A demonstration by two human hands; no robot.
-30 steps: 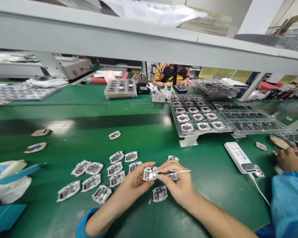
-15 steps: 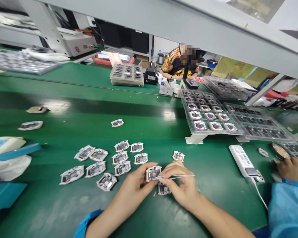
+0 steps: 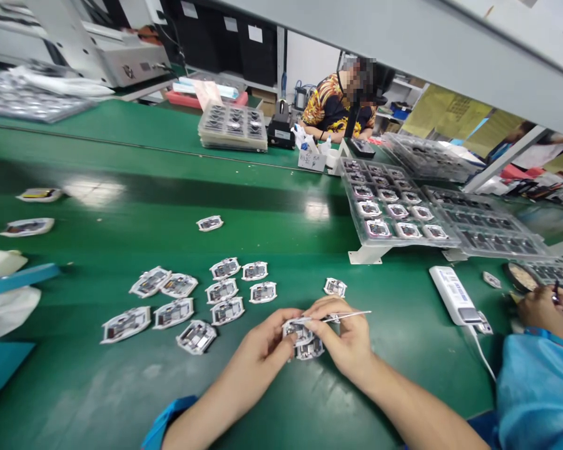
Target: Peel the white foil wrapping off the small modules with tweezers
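Between the fingers and thumb of my left hand (image 3: 268, 344) is a white-framed watch-like casing (image 3: 294, 326) with a small circuit board inside. My left thumb lies across its face. My right hand (image 3: 344, 334) is closed on thin metal tweezers (image 3: 354, 314), whose tips are hidden by the fingers at the casing's upper right edge. A second casing (image 3: 311, 351) lies on the table right under the held one, partly covered. Another casing (image 3: 334, 287) rests just beyond my right hand. Several similar casings (image 3: 221, 290) are spread to the left of my hands.
Clear trays of casings (image 3: 396, 211) sit on a raised stand at the right. A white power-bank-like device (image 3: 455, 297) with a cable lies nearer. A co-worker's hands (image 3: 547, 309) work at the far right; another person (image 3: 333, 106) sits across the table (image 3: 145, 381). A shelf beam crosses overhead.
My left thumb has moved onto the casing's face, and the tweezers now slant up to the right. The view has shifted slightly, so the table items appear higher and mostly further left.
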